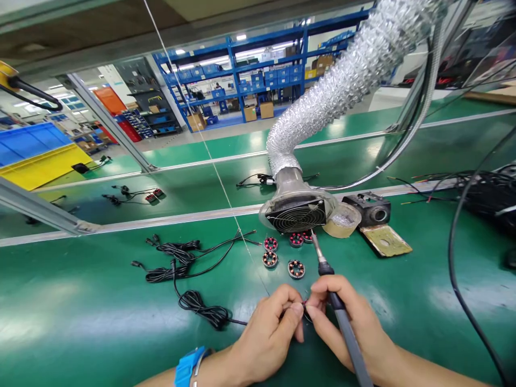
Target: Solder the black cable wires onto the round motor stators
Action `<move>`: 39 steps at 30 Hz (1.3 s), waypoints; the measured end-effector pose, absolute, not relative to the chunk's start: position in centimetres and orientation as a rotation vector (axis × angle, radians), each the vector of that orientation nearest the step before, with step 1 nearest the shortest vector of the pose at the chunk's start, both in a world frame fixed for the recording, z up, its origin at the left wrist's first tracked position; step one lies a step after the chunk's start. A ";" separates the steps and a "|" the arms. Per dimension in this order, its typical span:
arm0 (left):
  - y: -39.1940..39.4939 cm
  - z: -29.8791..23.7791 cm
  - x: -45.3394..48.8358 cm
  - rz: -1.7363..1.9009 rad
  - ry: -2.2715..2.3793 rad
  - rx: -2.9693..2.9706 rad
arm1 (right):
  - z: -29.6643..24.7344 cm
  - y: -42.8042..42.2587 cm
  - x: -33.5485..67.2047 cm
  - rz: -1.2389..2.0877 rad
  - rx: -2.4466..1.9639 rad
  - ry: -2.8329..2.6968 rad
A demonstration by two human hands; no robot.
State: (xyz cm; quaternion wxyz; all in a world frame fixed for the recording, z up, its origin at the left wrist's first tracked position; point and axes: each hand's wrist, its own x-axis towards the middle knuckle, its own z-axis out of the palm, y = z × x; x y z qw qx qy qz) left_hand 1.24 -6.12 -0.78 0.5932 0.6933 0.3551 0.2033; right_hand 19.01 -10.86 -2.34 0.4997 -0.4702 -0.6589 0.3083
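Low in the middle of the frame, both hands close together over the green desk (pixel 80 322). Left hand (pixel 268 336), blue wristband (pixel 187 366) at the wrist, fingers (pixel 293 310) narrowed to a pinch on a small part (pixel 305 307), dark with a touch of red, mostly hidden, kind not clear. Right hand (pixel 350 328) just beside it, fingertips meeting the same small part from the right. Soldering iron (pixel 341 314) gripped in that same hand, grey handle slanting off to the lower edge, metal tip pointing up the frame and clear of the part.

Just above the hands, five wound rings (pixel 296 269) lying flat on the desk, three near the fan, two nearer the hands, none touched. Left of these, a tangle of black leads (pixel 181 260), one coil trailing down toward the left hand.

At centre, a fume fan (pixel 296 216) with a wire grille facing the hands, fed by a silver duct hose (pixel 342 80) curving in from the upper right. Tape roll (pixel 343 220) right against the fan's right side. Beyond it a black block (pixel 368 208), then a yellowish plate (pixel 386 240) flat on the desk. Long black cable (pixel 453 258) looping down the right side. Thin pale line (pixel 205 145) running diagonally from the top edge down toward the hands.

Upper middle, far back, blue shelving (pixel 262 75) with boxes. Far left, yellow and blue bins (pixel 36 156).
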 end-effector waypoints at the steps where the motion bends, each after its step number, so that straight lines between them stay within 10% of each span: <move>1: -6.1 -0.9 1.3 0.495 0.822 1.557 | -2.4 -10.9 18.9 0.750 -1.145 -1.590; 39: -5.3 0.5 0.5 0.286 0.935 2.089 | -2.9 -9.7 20.4 0.417 -0.959 -1.935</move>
